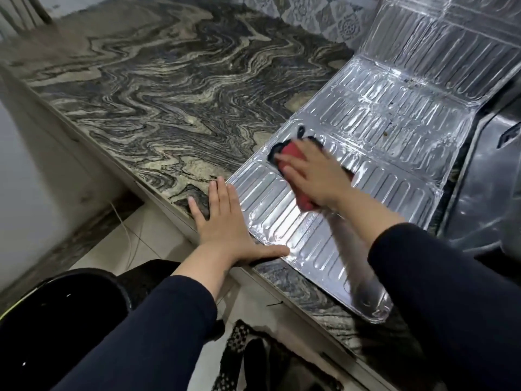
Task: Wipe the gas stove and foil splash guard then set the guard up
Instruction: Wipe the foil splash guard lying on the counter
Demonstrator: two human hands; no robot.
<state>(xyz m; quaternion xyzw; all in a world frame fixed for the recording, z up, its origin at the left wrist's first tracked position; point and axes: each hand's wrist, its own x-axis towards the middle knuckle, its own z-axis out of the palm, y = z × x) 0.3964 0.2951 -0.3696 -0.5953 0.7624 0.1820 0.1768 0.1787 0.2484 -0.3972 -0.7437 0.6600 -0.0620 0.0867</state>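
Flat on the marbled counter (158, 88) lies the foil splash guard (366, 153). Left hand (222, 221), fingers spread, pins its near edge; right hand (313, 176) presses a red cloth (293, 153) under its fingers.

The marbled countertop (158, 88) lies open across its whole left and far stretch, up to the patterned wall tiles (332, 21). To the right, the foil splash guard (375, 128) covers the surface, its far panels rising against the wall. The dark gas stove (485, 176) blocks the right edge.
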